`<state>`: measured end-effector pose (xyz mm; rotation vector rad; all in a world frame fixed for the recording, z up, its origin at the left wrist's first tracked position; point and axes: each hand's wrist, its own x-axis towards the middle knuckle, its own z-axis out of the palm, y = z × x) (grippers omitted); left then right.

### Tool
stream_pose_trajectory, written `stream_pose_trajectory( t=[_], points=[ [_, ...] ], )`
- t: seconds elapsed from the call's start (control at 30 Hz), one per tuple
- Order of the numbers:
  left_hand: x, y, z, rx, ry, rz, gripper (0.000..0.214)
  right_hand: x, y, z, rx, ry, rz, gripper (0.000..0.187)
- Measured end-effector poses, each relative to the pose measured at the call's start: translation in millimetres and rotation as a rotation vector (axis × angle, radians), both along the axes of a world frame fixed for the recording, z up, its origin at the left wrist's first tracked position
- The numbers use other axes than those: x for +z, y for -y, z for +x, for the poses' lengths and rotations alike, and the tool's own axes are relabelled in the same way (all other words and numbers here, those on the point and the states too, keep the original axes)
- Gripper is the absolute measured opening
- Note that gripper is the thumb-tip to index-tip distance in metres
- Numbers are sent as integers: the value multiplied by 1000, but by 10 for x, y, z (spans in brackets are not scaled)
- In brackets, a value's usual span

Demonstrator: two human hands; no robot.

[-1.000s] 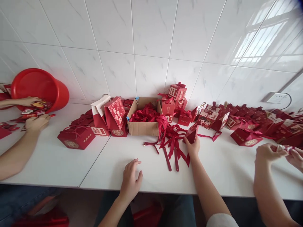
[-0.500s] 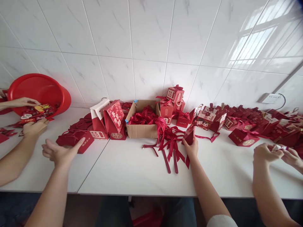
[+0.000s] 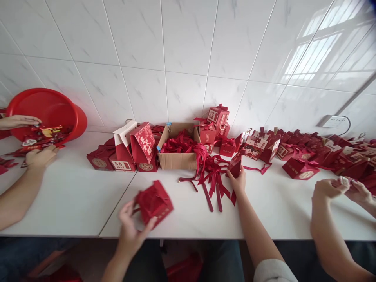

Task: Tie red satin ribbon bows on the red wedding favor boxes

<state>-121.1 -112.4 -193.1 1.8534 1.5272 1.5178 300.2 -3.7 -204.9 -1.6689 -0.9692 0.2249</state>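
The left hand (image 3: pixel 132 226) pinches a red gift box (image 3: pixel 155 204) between thumb and fingers; the box is tilted and slightly blurred at the near side of the table (image 3: pixel 194 225), and whether it touches the surface cannot be told. To the right, the right hand (image 3: pixel 238 182) is closed around a dark red carton (image 3: pixel 235 164), beside loose ribbons (image 3: pixel 216 172). Farther left stands a cardboard box (image 3: pixel 178 161) full of ribbons.

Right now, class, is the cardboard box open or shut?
Open: red ribbons show inside the cardboard box, some hanging over its right side.
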Motion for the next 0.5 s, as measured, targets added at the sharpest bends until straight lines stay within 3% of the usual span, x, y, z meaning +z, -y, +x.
stream_pose_trajectory(
  t=[0.07,0.13,0.23,0.33,0.4,0.5],
  points=[
    [-36,109,345,-211,-104,-56,79,47,86,-31,-37,18,5,94],
    [-18,135,527,-307,-242,-63,64,90,269,-70,-62,54,18,89],
    [9,95,552,-234,-256,-69,46,71,705,-143,13,128,10,62],
    [-23,48,502,-126,-162,-133,41,-67,1167,-254,156,186,-77,47],
    [-64,33,507,-112,-181,-130,42,-165,1389,-363,255,257,-174,45],
    [-109,32,552,-116,-261,-55,49,-230,1570,-567,341,448,-397,57]
  ],
)
